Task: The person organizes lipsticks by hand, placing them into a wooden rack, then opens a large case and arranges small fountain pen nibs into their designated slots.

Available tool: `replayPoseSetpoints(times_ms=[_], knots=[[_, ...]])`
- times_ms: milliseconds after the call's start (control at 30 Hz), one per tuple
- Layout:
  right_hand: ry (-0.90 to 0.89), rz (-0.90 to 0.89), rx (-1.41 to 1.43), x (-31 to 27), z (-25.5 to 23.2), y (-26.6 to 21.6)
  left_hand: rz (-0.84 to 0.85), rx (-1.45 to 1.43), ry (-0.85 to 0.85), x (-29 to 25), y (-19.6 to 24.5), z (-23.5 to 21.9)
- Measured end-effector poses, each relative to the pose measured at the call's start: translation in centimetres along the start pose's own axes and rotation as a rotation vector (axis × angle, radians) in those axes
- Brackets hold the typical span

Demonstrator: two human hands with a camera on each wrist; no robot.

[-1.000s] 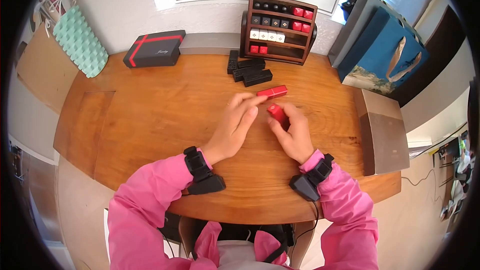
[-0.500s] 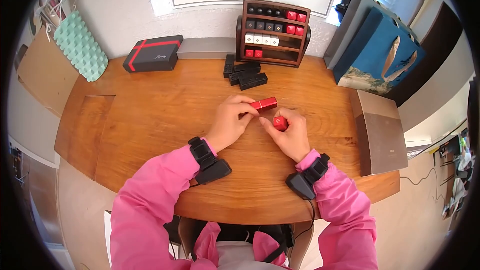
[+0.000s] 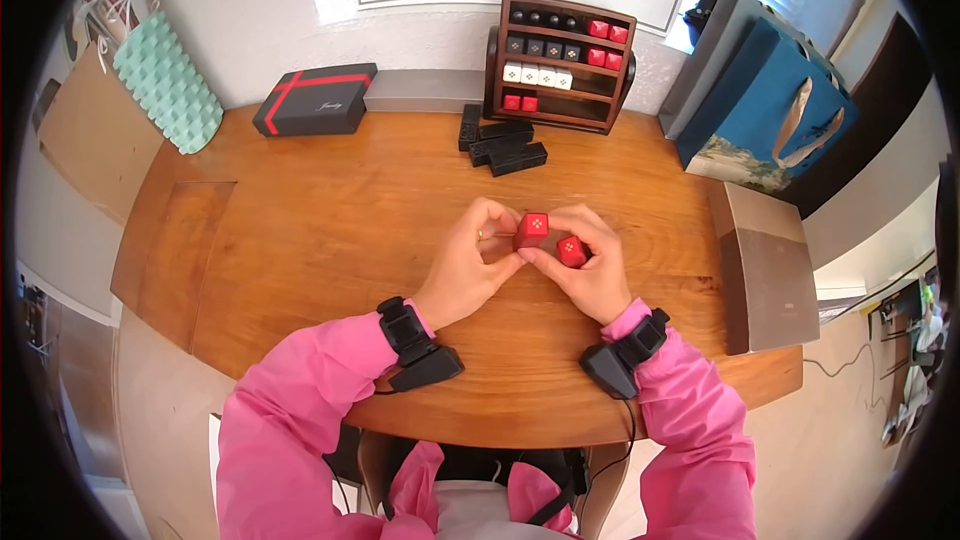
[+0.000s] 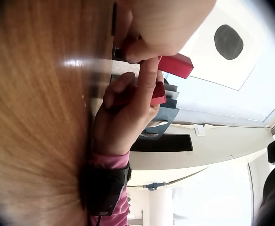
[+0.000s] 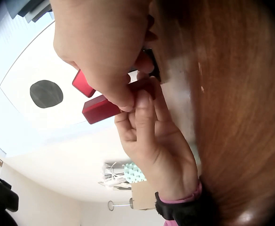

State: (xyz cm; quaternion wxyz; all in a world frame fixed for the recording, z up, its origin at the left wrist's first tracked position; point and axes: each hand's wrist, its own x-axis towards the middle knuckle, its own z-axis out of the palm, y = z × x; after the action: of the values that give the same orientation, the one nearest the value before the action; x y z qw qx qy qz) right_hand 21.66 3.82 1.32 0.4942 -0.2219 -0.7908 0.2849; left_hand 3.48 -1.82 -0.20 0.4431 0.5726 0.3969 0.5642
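Note:
Between the two hands one red tube point(image 3: 533, 228) stands on end, its patterned end facing up; the left hand point(image 3: 464, 264) pinches it from the left. The right hand point(image 3: 594, 270) grips a second red tube point(image 3: 571, 251), and its thumb and forefinger tips also touch the first. In the left wrist view the first tube point(image 4: 177, 65) sticks out beyond the left fingers, and the second tube point(image 4: 159, 93) lies in the right hand point(image 4: 123, 122). The right wrist view shows the first tube point(image 5: 101, 109) held by the left hand point(image 5: 161, 146), with right fingertips on it.
A wooden rack point(image 3: 560, 120) with rows of red, white and black tubes stands at the back. Several black tubes point(image 3: 519, 158) lie before it. A ribboned dark box point(image 3: 316, 100) is at the back left, a brown box point(image 3: 768, 270) at the right, beside a blue bag point(image 3: 765, 100).
The first red tube, lying on the table earlier, was taken by the left hand, brought nearer the body and turned end up. The right hand has kept its tube and moved against the first.

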Motion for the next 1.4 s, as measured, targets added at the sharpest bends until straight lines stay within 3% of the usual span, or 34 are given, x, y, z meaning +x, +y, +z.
replayPoseSetpoints(times_ms=[33,100,200,233,300,333,533,600,767,867,1033,1100,1400], knots=[[-0.004,0.000,0.001,-0.1,0.0,-0.3,0.000,-0.001,0.004,0.0,0.0,-0.1],[-0.069,0.444,0.166,-0.5,-0.3,-1.1,0.124,0.240,-0.006,0.0,0.2,-0.2],[-0.042,0.549,0.311,-0.6,-0.1,-1.0,0.171,0.196,0.024,0.0,1.7,-0.1],[-0.046,0.549,0.312,-0.7,-0.1,-0.7,0.169,0.195,0.028,0.1,1.8,-0.2],[-0.113,0.326,0.071,-0.8,-0.2,-0.1,0.255,0.433,-0.021,0.2,2.0,-0.4],[-0.115,0.326,0.071,-0.8,-0.1,-0.4,0.255,0.434,-0.018,0.2,1.8,-0.4],[-0.165,0.296,-0.043,-0.6,-0.2,-0.7,0.100,0.187,0.114,0.2,0.0,0.0],[-0.303,0.331,-0.118,-0.6,-0.4,-0.6,0.140,-0.121,0.259,0.6,-0.1,-0.1],[-0.172,0.317,0.008,-0.7,0.1,-0.4,0.135,-0.098,0.367,1.1,0.7,-1.1],[-0.100,0.298,0.011,-0.5,0.0,-0.4,-0.041,-0.228,0.119,0.6,1.2,-1.0],[-0.092,0.245,-0.055,-0.3,-0.2,-0.8,-0.174,-0.141,0.021,0.1,1.4,-1.0],[-0.106,0.192,-0.098,-0.2,-0.3,-0.7,0.090,0.242,0.152,0.4,1.2,-0.1],[-0.169,0.182,-0.050,-0.3,-0.4,-0.5,0.213,0.379,0.100,0.1,1.8,-0.2]])
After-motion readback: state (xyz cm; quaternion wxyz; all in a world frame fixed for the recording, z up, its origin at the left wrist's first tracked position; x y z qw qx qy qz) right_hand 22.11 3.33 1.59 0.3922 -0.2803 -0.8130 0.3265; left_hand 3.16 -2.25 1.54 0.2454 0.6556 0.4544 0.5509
